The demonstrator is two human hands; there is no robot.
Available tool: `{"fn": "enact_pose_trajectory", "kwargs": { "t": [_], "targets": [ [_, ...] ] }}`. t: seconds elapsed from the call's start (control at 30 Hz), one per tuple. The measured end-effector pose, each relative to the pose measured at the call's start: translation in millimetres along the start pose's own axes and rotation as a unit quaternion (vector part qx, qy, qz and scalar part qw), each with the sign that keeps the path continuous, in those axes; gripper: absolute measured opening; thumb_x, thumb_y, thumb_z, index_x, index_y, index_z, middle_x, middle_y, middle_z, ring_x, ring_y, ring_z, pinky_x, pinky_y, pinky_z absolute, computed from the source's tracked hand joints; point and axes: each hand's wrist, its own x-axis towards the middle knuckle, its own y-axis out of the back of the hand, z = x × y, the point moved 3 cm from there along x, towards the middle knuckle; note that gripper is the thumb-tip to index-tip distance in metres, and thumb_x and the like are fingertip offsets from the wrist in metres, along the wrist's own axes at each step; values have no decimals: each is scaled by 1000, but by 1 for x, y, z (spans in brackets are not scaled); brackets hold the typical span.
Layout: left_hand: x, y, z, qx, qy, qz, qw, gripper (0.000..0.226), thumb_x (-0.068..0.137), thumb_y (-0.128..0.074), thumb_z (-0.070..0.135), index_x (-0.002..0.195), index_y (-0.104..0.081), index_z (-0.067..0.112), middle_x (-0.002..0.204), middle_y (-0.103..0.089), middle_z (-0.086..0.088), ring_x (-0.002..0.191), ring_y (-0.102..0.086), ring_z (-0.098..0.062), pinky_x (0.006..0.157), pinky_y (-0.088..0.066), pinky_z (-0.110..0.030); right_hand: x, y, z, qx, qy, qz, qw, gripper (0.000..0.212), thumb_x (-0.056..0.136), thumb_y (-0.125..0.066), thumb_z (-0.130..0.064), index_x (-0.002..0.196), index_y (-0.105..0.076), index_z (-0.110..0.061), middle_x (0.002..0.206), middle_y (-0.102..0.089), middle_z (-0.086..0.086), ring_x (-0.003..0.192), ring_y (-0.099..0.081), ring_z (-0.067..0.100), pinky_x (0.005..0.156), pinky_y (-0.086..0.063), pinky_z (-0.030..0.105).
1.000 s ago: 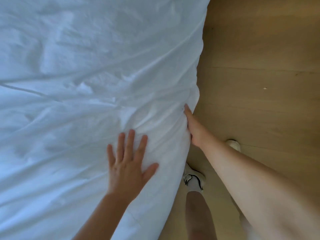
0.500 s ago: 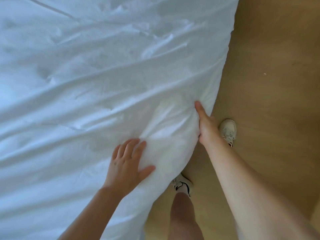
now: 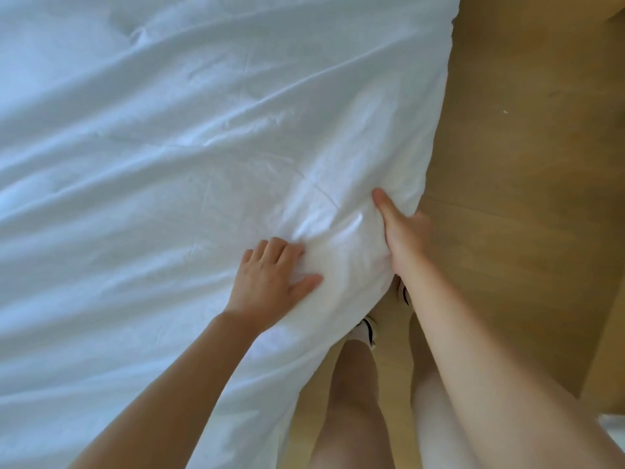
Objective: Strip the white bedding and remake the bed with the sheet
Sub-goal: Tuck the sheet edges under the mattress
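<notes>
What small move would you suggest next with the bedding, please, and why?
Probably lift and pull the bedding edge toward the body. The right hand pinches that edge, thumb on top, and the left hand curls its fingers into bunched fabric beside it.

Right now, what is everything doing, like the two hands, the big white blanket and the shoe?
white bedding: spread over the bed, wrinkled, bunched at the near edge between the hands.
left hand: on top of the bedding, fingers curled into a fold.
right hand: at the bed's edge, thumb on top, fingers hidden underneath, gripping the bedding.
shoe: on the wooden floor, mostly hidden.
</notes>
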Motion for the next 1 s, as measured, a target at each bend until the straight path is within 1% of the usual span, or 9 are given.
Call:
{"fn": "enact_pose_trajectory", "kwargs": {
  "t": [0.1, 0.2, 0.37, 0.47, 0.57, 0.7, 0.8, 0.9, 1.0],
  "targets": [
    [2, -7, 0, 6, -8, 45, 999, 14, 78, -76, 12, 75, -65, 4, 72, -59, -10, 64, -59, -33, 60, -46, -39, -10, 0, 7, -2, -84, -91, 992, 38, 66, -80, -51, 93, -66, -27, 86, -73, -12, 77, -70, 6, 63, -53, 20],
    [2, -6, 3, -31, -16, 80, 996, 24, 89, -54, 18, 73, -62, 2, 71, -58, -10, 65, -55, -32, 60, -45, -40, -21, 3, 19, -23, -121, -208, 970, 61, 60, -75, -55, 111, -65, -22, 108, -71, -3, 96, -68, 11, 81, -52, 25],
    [-8, 17, 22, -147, 79, 128, 978, 20, 95, -42, 12, 77, -48, 5, 69, -48, -3, 64, -47, -25, 60, -40, -36, -34, 8, 28, 84, -122, -296, 944, 43, 75, -67, -33, 116, -62, -20, 114, -70, 0, 103, -66, 13, 76, -55, 22],
    [-15, 25, 44, -211, 131, 117, 961, 20, 97, -33, 23, 78, -30, 22, 54, -35, 7, 46, -37, -20, 43, -26, -19, -41, 7, 26, 81, -132, -272, 950, 47, 70, -72, -36, 111, -64, -17, 101, -74, 0, 92, -70, 13, 67, -55, 22],
    [-32, 9, 68, -190, 88, 44, 977, 23, 98, -28, 35, 76, -25, 29, 47, -31, 10, 42, -38, -18, 42, -31, -23, -42, 19, 27, 16, -132, -216, 967, 32, 71, -77, -36, 96, -69, -18, 84, -75, 0, 76, -72, 13, 54, -53, 21],
    [-17, -26, 51, -90, 214, -30, 972, 22, 101, -36, 28, 88, -42, 11, 75, -58, -9, 75, -56, -34, 64, -36, -39, -37, 56, 30, 65, -167, -172, 969, 25, 76, -75, -18, 99, -68, -12, 90, -75, 5, 79, -72, 19, 61, -58, 28],
    [0, -25, 52, -71, 177, 52, 980, 23, 96, -45, 28, 83, -50, 9, 79, -56, -6, 80, -55, -32, 68, -32, -33, -41, 66, 36, 161, -207, -182, 948, 35, 74, -71, -15, 108, -65, -11, 101, -73, 10, 88, -71, 24, 68, -59, 34],
    [-13, -26, 65, -63, 126, 25, 990, 43, 87, -45, 50, 94, -57, 10, 88, -54, -2, 81, -48, -19, 73, -34, -31, -60, 52, 39, 223, -225, -222, 922, 48, 71, -72, -18, 117, -62, -9, 109, -70, 13, 97, -69, 27, 71, -58, 35],
    [-21, -20, 72, -94, 159, -9, 983, 29, 93, -53, 37, 101, -57, 9, 89, -60, -4, 83, -56, -25, 66, -33, -27, -74, 36, 39, 187, -222, -256, 922, 38, 74, -72, -16, 111, -64, -10, 103, -72, 13, 94, -70, 27, 71, -57, 35]
  ]
}}
